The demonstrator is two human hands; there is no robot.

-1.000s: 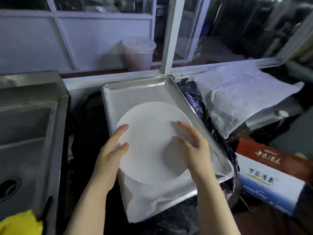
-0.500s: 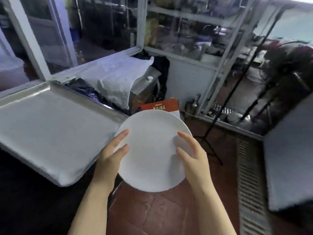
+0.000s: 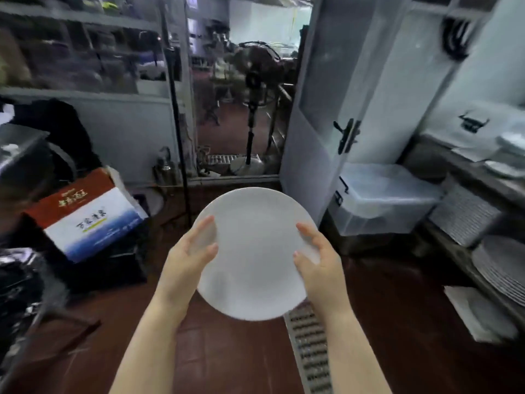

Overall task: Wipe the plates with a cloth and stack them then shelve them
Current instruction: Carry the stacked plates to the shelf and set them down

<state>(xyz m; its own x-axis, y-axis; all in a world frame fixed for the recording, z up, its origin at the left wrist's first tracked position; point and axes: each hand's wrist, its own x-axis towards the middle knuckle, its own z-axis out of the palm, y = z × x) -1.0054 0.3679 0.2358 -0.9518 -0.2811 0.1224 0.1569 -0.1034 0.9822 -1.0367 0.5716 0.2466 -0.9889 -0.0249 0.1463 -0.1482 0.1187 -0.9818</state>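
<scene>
Far L: red, white & blue cardboard box [image 3: 85,214] w/ printed characters sits tilted on dark stuff by the floor; black bags beside it, blurred.

L hand [image 3: 186,261]: grip is on the L edge of the white plate [image 3: 255,251], thumb lying over the top face, fingers curled onto the rim; what's under the plate can't be seen.

Plate: round, plain white, held roughly level in mid-air in front of the person, above the red-brown floor [image 3: 227,359]. Touches nothing but the 2 hands.

R hand [image 3: 319,264]: grip on the R edge of the plate, thumb & fingertips curled over the rim onto the top face.

Behind plate, centre: open doorway w/ a standing fan [image 3: 252,81] past it, thin black pole just L of it.

Floor R of centre: metal drain grate [image 3: 309,351] runs toward the camera, starting just under the plate's near edge.

R of doorway: pale door w/ black handle [image 3: 346,135]; clear lidded plastic bin [image 3: 380,197] on the floor at its foot.

Far R: shelf unit [image 3: 454,245] w/ a stack of plates [image 3: 502,268] on the lower level, more white dishes up top, blurred. Well apart from the held plate.
</scene>
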